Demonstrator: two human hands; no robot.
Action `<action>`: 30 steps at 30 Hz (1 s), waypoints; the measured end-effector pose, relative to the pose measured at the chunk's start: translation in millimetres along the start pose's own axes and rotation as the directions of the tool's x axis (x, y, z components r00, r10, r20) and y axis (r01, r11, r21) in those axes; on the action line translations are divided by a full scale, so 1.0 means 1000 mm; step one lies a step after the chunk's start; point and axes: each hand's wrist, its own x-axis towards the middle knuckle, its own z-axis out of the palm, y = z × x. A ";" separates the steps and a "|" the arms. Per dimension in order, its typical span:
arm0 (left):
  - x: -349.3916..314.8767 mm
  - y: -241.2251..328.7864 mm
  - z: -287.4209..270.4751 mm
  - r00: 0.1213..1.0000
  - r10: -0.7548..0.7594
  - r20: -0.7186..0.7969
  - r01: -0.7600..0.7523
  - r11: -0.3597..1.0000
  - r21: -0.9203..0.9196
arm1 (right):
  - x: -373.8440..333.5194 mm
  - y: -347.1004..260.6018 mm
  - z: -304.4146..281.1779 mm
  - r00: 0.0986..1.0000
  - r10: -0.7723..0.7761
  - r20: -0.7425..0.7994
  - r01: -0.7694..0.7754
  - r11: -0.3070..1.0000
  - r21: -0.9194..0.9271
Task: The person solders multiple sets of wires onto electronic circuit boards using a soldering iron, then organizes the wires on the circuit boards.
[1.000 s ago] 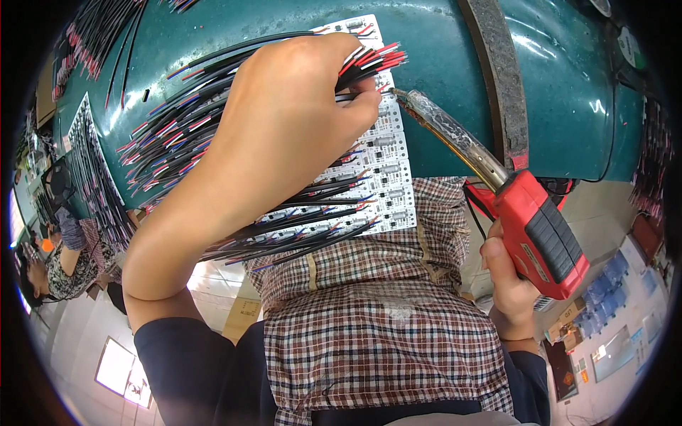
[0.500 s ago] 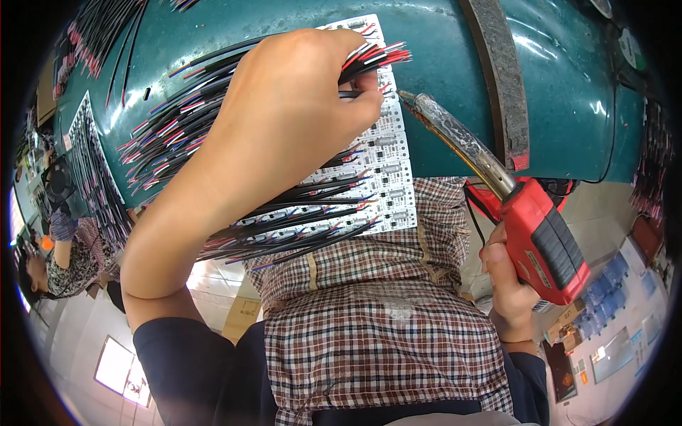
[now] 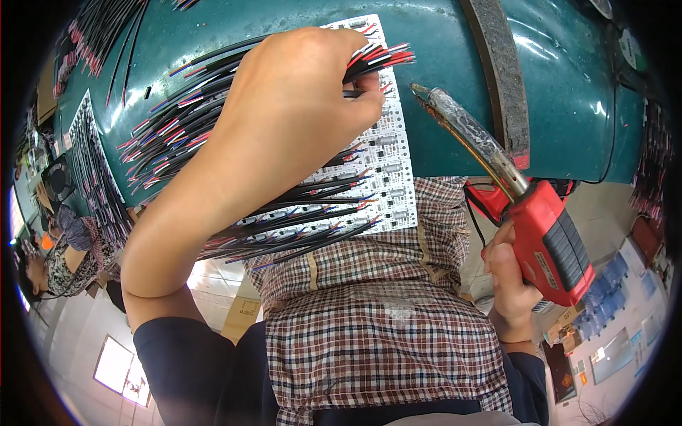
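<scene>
My left hand (image 3: 305, 85) is closed round a bundle of black cables (image 3: 380, 60), their stripped red, white and black ends poking out to the right. Beneath it lies a panel of white circuit boards (image 3: 394, 170) with small parts on them. Many black cables (image 3: 305, 195) run leftward from the boards, showing coloured wire ends. In my right hand (image 3: 508, 273) is a red soldering gun (image 3: 550, 241) with a black ribbed grip. Its metal barrel slants up and left, and the tip is in the air just right of the boards, apart from them.
The table (image 3: 447, 142) has a green top. A dark bar (image 3: 504, 92) lies across it to the right. More cable bundles (image 3: 103, 35) sit at the far left, beside another panel with cables (image 3: 99, 163). A co-worker (image 3: 71, 263) sits at the left. Cables hang at the right edge.
The soldering gun has shifted slightly right, its tip drawing away from the boards. My left hand and its cables have moved very slightly to the right. The co-worker's arm has moved.
</scene>
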 end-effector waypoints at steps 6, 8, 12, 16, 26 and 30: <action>-0.006 -0.002 -0.002 1.000 0.030 0.008 -0.030 0.999 0.011 | 0.000 0.002 0.000 1.000 0.020 -0.013 -0.019 0.997 0.075; -0.003 0.005 -0.006 0.988 -0.131 0.086 0.138 0.987 -0.084 | 0.000 0.002 0.000 0.999 0.031 -0.010 -0.030 0.995 0.097; 0.000 0.007 -0.016 0.946 -0.222 0.235 0.272 0.940 -0.207 | -0.001 0.003 0.001 0.999 0.045 -0.024 -0.041 0.989 0.142; -0.005 0.003 -0.019 0.990 -0.144 0.007 0.144 0.985 -0.096 | -0.002 0.005 0.001 1.000 0.028 0.001 -0.028 0.988 0.150; -0.028 0.024 -0.018 0.993 -0.073 -0.094 0.073 0.997 -0.005 | -0.008 0.007 0.004 0.998 0.043 -0.052 -0.042 0.999 0.024; -0.031 0.009 0.000 0.997 -0.012 -0.082 0.014 1.000 0.018 | 0.005 0.000 0.007 0.999 -0.002 0.049 0.004 1.000 -0.031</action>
